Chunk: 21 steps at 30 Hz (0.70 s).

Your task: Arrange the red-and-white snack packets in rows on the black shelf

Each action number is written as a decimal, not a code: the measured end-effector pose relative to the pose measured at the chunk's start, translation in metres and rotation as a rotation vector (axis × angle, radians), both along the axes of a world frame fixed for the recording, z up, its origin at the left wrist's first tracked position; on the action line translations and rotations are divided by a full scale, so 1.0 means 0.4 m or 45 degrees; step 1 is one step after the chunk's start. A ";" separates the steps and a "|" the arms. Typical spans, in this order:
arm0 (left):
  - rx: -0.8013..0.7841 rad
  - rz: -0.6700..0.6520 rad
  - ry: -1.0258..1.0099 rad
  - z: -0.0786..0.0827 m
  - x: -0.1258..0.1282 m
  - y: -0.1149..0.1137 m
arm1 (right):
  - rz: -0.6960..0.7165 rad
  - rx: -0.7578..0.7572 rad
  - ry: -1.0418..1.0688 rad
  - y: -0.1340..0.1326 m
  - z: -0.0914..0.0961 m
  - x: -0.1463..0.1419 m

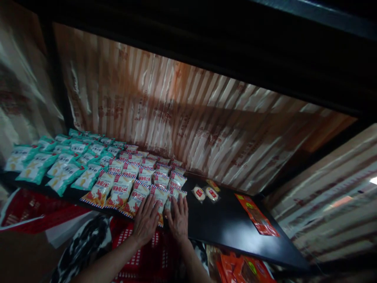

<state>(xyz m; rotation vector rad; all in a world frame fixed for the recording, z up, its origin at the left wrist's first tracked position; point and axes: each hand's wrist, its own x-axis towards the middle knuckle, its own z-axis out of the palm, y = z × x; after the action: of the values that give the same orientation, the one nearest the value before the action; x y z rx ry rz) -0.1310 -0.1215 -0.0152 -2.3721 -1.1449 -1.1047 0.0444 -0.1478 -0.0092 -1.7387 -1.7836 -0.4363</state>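
My left hand lies over the front edge of the shelf, its fingers stretched out on the front-row snack bags, which are white with red print and striped edges. Close beside it, my right hand rests with fingers spread on the rightmost front bag. Both palms face down and grip nothing. The white and red bags stand in several rows running back, and the fingers hide part of the front ones. Left of them are rows of turquoise snack bags.
On the black shelf, right of the bags, lie two small round wrapped items and an orange flat packet. Below are a red basket and more orange packets. Plastic-covered corrugated sheeting closes the back.
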 end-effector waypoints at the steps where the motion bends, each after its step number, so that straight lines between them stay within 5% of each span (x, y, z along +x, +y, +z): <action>1: 0.005 -0.001 -0.014 0.002 0.000 0.000 | 0.002 0.020 0.010 0.002 -0.008 -0.001; 11: 0.007 -0.026 0.018 -0.001 -0.075 0.033 | -0.114 0.093 0.239 0.012 -0.050 0.014; 21: -0.105 -0.026 -0.059 -0.012 -0.060 0.042 | -0.222 -0.051 0.191 0.021 -0.056 0.009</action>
<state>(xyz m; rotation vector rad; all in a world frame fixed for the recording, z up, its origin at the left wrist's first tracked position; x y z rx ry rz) -0.1548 -0.1046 -0.0202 -2.4372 -1.2063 -1.1456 0.0480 -0.1396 -0.0317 -1.9108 -1.5535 -0.3334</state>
